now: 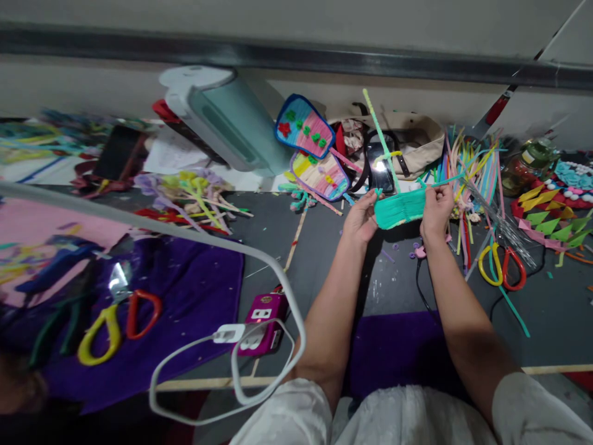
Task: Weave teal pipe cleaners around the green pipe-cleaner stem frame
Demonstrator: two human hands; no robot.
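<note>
A flat turquoise panel of fuzzy pipe cleaners is held up above the grey table between my two hands. My left hand pinches its left end, with the thumb near the top corner. At the right end, the fingers of my right hand are closed on the panel and on a turquoise pipe cleaner that reaches out to the right along its top. A long pale green stem with a yellow crosspiece rises behind the panel; whether it is joined to the panel I cannot tell.
Finished pipe-cleaner pieces, a beige bag and a green-grey appliance stand along the wall. Scissors lie at right, more scissors on the purple cloth. A white cable loops near a magenta power adapter.
</note>
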